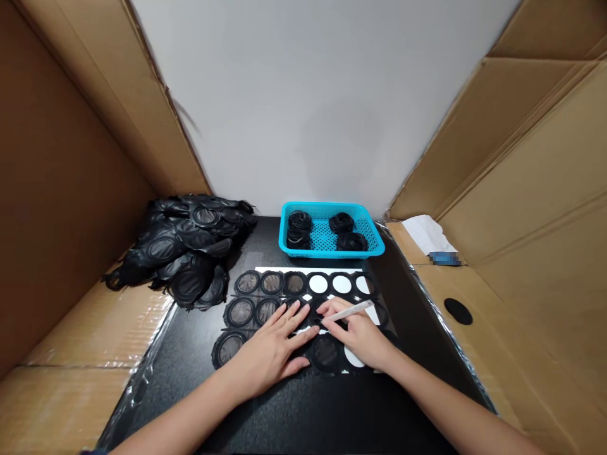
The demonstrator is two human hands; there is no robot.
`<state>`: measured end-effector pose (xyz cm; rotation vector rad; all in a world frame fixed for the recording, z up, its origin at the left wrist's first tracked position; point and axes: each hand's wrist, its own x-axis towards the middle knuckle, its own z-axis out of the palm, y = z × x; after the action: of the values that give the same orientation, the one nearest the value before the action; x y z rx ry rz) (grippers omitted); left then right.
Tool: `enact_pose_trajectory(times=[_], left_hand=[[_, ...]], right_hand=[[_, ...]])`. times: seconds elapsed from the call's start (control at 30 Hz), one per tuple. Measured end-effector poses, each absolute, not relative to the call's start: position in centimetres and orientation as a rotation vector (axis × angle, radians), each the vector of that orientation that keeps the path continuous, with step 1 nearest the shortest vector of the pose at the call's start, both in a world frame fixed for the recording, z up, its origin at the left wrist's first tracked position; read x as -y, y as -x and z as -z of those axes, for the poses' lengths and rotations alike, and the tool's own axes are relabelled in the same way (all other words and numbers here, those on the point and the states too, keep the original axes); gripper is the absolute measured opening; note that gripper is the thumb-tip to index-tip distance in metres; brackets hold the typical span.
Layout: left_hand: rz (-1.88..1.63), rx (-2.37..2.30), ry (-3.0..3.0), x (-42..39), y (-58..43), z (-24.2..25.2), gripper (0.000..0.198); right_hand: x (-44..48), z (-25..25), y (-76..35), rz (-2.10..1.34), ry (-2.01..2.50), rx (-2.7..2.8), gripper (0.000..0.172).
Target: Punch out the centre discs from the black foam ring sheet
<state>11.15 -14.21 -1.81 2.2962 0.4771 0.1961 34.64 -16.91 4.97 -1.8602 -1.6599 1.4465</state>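
Observation:
Flat on the black table lies a sheet of joined black rings (247, 282) in several rows, with a white sheet (268, 270) showing beneath part of it. My left hand (279, 341) presses on the rings, palm down, fingers spread and holding nothing. Close to its fingertips, my right hand (353, 332) pinches a slim white pen-like tool (348, 311); its tip is hidden near the fingers, so its exact kind cannot be made out. Some ring centres look white, others dark or see-through. Both hands cover several rings in the middle and lower rows.
A turquoise basket (332, 254) holding several black round bundles stands behind the rings. Black ringed pieces form a heap (190, 243) on the left. To the right lie a black disc (458, 311) and white paper (429, 237). Cardboard walls (535, 170) flank the table.

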Motion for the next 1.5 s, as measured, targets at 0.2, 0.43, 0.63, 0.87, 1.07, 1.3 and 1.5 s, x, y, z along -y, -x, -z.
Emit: enact_pose_trajectory(times=[0.2,0.43,0.63,0.87,1.07,1.3,1.5], left_hand=[[-0.187,-0.482,-2.302,14.2,-11.2,1.8,0.063],[-0.184,-0.480,-2.307,14.4,-11.2,2.0,0.065],[-0.203,-0.477,-2.310,14.1,-11.3,1.9,0.058],[-0.283,-0.440,-2.301,15.6,-10.1,-0.1,0.055],[-0.264,-0.431,-2.302,18.0,-9.2,-1.3,0.059],[-0.286,-0.490,-2.282,17.7,-9.7,-1.5,0.054],[-0.268,-0.529,-2.328,16.2,-10.6,-0.3,0.059]], right_hand=[[16.6,-5.1,-34.7,-1.434,1.861,1.691,0.017],[18.4,-4.0,-34.2,-1.126,1.686,2.127,0.014],[15.1,-4.9,-39.7,-0.476,2.177,1.742,0.018],[17.3,-8.4,-37.6,-0.923,2.220,1.676,0.020],[20.2,-8.7,-34.3,-1.130,2.108,1.675,0.019],[18.2,-8.0,-34.9,-0.871,2.107,1.661,0.016],[17.4,-6.0,-33.1,-1.180,1.920,1.923,0.013]])
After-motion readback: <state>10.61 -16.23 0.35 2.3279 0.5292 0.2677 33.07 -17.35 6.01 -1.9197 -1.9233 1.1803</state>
